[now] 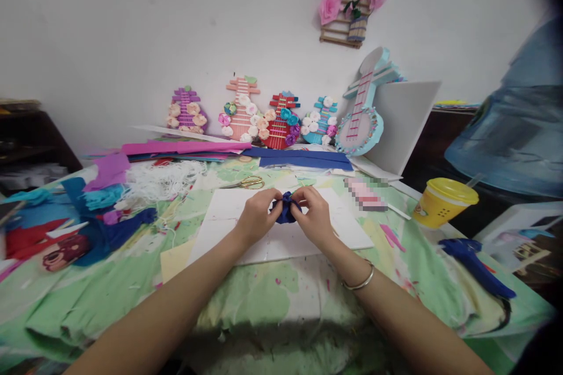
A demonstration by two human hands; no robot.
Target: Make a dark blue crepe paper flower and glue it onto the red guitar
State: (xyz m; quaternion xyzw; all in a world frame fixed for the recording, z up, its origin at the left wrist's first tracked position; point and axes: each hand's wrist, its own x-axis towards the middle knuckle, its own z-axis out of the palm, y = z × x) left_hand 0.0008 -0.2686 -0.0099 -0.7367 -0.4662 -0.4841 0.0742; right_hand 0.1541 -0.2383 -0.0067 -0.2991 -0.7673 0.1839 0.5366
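Observation:
A small, crumpled dark blue paper piece is held between both hands, over a white board on the table. My left hand pinches its left side with thumb and fingertips. On its right side, my right hand grips it in the same way, a silver bangle round that wrist. Gold-handled scissors lie just behind the board. Farther back is a flat strip of blue paper.
White string and coloured paper scraps cover the left side. Decorated paper instruments lean against the wall. At right are a yellow tub, a blue glue gun and a large water bottle.

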